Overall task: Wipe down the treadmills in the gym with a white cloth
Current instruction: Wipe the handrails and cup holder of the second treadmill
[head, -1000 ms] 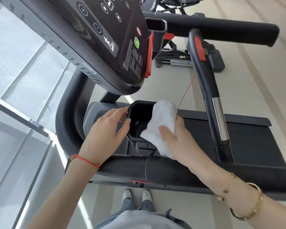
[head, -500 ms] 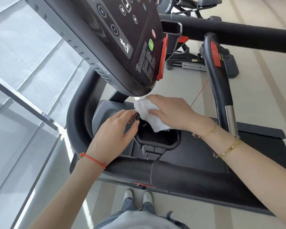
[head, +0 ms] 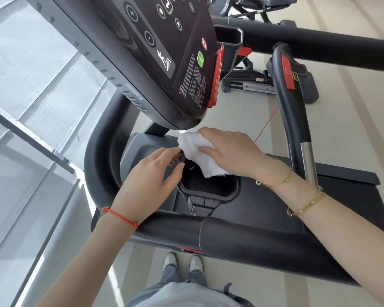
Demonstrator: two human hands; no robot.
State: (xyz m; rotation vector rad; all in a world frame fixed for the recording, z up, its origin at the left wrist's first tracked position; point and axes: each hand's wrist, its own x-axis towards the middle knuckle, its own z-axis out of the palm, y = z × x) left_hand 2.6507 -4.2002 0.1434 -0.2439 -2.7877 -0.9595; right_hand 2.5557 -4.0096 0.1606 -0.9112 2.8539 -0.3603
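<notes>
Floor (head: 346, 134): pale, with lighter stripes running away from the viewer. Second exercise machine (head: 259, 83) stands on it beyond the near equipment, dark frame with a silver rail at its base. Glazed wall panels (head: 31, 69) on the left, divided by a grey frame bar (head: 27, 138). At the lower edge, two white shoes (head: 182, 262) side by side, blue jeans (head: 175, 278) above them, and a light grey top (head: 182, 295).
</notes>
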